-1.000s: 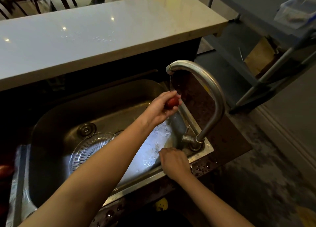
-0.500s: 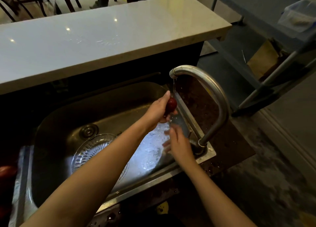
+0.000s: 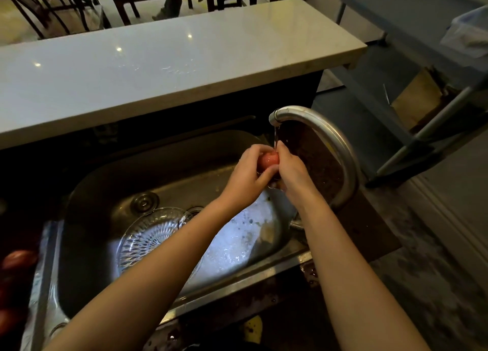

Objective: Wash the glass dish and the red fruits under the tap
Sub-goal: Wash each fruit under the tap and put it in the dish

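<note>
A small red fruit [image 3: 268, 160] sits under a thin stream of water from the curved metal tap [image 3: 327, 136]. My left hand [image 3: 247, 177] curls around it from the left. My right hand [image 3: 290, 167] presses against it from the right, fingers wrapped on it. The cut-glass dish [image 3: 148, 235] lies in the bottom of the steel sink [image 3: 169, 171], partly under my left forearm. More red fruits [image 3: 15, 259] lie in the dark at the far left, beside the sink.
A pale stone counter [image 3: 158, 68] runs along behind the sink. A grey metal shelf rack [image 3: 433, 128] stands to the right on the floor. Chairs [image 3: 52, 10] stand beyond the counter. The sink drain [image 3: 144, 201] is near the dish.
My right hand left the tap's base, rose to the stream and joined my left hand on the red fruit. My left hand stayed under the spout.
</note>
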Demonstrator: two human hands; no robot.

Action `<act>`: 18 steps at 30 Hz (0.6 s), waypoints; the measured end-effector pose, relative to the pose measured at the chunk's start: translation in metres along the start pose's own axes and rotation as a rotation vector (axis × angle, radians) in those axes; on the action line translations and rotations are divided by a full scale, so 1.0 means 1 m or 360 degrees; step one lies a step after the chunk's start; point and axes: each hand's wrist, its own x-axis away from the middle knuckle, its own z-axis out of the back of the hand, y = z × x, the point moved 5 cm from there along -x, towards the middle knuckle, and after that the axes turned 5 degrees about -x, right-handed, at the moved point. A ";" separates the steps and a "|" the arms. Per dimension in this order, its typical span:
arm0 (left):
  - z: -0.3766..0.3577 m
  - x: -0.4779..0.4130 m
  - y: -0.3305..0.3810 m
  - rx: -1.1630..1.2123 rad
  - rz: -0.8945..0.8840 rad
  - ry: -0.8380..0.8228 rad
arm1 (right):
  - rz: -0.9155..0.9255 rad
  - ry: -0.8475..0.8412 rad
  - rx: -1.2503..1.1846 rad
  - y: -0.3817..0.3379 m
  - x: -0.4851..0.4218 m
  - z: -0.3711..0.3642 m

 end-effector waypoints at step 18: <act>0.035 0.012 0.011 -0.0369 -0.0300 0.0234 | 0.0043 -0.0145 -0.0127 0.003 0.000 -0.017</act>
